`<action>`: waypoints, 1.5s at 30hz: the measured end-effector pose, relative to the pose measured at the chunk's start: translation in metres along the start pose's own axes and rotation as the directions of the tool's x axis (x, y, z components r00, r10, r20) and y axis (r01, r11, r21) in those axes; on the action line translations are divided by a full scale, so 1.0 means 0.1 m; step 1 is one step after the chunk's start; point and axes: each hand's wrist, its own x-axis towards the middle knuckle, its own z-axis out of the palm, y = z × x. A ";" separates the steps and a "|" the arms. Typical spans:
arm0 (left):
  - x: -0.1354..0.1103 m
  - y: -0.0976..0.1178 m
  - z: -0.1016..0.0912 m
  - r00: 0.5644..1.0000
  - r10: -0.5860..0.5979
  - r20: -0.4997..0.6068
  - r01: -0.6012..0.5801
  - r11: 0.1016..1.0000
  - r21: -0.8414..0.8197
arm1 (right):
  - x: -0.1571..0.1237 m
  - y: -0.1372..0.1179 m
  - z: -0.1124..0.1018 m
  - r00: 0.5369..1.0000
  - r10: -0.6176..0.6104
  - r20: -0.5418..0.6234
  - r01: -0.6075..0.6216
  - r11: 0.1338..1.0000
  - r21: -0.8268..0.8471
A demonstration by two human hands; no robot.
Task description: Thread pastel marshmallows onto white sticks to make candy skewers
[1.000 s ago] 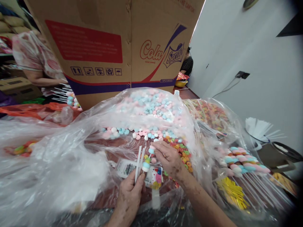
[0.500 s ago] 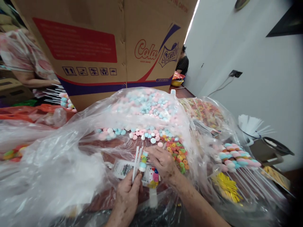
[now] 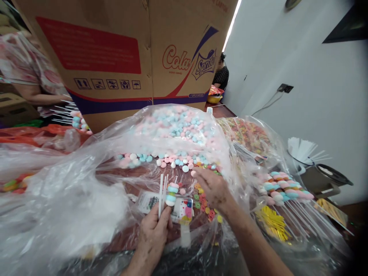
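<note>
My left hand [image 3: 152, 232] is closed around several thin white sticks [image 3: 161, 195] and one candy skewer [image 3: 171, 193], all held upright. Threaded on that skewer are pink, blue and white marshmallows with a yellow-green piece between, and its stick tip pokes out on top. My right hand [image 3: 215, 190] reaches over the pile of ring candies [image 3: 202, 199] with fingers stretched out. Its fingertips are at a pink marshmallow [image 3: 193, 173] on the near edge of the marshmallow heap [image 3: 184, 130]; whether they touch it I cannot tell. Behind the skewer lies a printed plastic packet [image 3: 184, 209].
A large cardboard carton [image 3: 115, 50] stands at the back. Clear plastic sheeting [image 3: 66, 207] covers the left. At right are finished marshmallow skewers [image 3: 287, 186], yellow twist ties [image 3: 273, 222] and a cup of white sticks [image 3: 301, 163]. Another person [image 3: 31, 73] is at far left.
My right hand has left the skewer's top and moved right and up to the marshmallow heap. A pink marshmallow now shows at the skewer's top. My left hand keeps its hold.
</note>
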 end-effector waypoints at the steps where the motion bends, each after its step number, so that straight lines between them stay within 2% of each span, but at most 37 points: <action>1: 0.00 0.00 -0.01 1.000 -0.005 0.021 0.005 1.000 0.000 | 0.03 0.10 -0.07 0.999 0.022 0.038 -0.017 0.993 -0.112; 4: -0.01 0.01 -0.03 0.999 -0.003 0.053 0.003 1.000 0.003 | 0.07 0.35 -0.17 0.970 0.098 0.221 -0.010 0.930 -0.368; 6: -0.01 0.02 -0.03 0.999 -0.002 0.052 0.002 1.000 0.001 | 0.06 0.44 -0.15 0.942 0.090 0.324 0.059 0.905 -0.422; 8: -0.01 0.02 -0.02 0.999 -0.001 0.052 0.002 1.000 -0.009 | 0.04 0.48 -0.11 0.930 0.049 0.365 0.121 0.894 -0.431; 13: -0.01 0.02 0.00 0.999 0.003 0.039 -0.002 0.999 -0.033 | 0.04 0.50 -0.02 0.937 0.056 0.345 0.114 0.884 -0.453; 17: -0.01 0.02 -0.01 0.999 0.004 0.032 -0.004 1.000 -0.012 | 0.08 0.49 -0.04 0.951 0.052 0.305 0.079 0.913 -0.401; 21: -0.01 0.02 -0.01 1.000 0.005 0.023 -0.006 1.000 0.007 | 0.09 0.40 -0.03 0.934 0.095 0.345 0.057 0.913 -0.405; 28: -0.01 0.01 -0.01 0.999 -0.008 0.050 0.008 1.000 -0.003 | 0.07 0.27 0.01 0.907 0.050 0.418 0.104 0.936 -0.337; 32: -0.01 -0.02 -0.02 0.998 -0.007 0.058 0.007 1.000 -0.014 | 0.01 0.30 0.08 0.923 0.003 0.385 0.127 0.942 -0.311; 34: -0.01 -0.02 -0.03 0.998 -0.004 0.063 0.005 1.000 -0.008 | 0.00 0.29 0.10 0.938 0.018 0.347 0.092 0.950 -0.297; 37: -0.02 -0.01 -0.03 0.997 0.013 0.081 -0.014 1.000 0.017 | 0.02 0.24 0.10 0.963 0.110 0.245 -0.078 0.988 -0.135; 39: -0.02 0.01 -0.02 0.996 0.044 0.081 -0.047 0.998 0.044 | 0.06 0.19 0.11 0.963 0.202 0.180 -0.230 0.961 0.151; 40: -0.01 0.01 -0.02 0.995 0.060 0.083 -0.065 0.996 0.064 | 0.07 0.16 0.11 0.953 0.246 0.175 -0.292 0.900 0.325; 42: 0.00 0.03 -0.01 0.991 0.084 0.102 -0.096 0.988 0.117 | 0.10 0.11 0.14 0.926 0.313 0.211 -0.375 0.700 0.608; 44: 0.00 0.04 -0.02 0.988 0.090 0.128 -0.110 0.981 0.161 | 0.12 0.07 0.16 0.903 0.343 0.258 -0.411 0.524 0.746; 45: 0.01 0.04 -0.02 0.986 0.093 0.136 -0.116 0.978 0.175 | 0.12 0.05 0.18 0.898 0.348 0.271 -0.417 0.472 0.776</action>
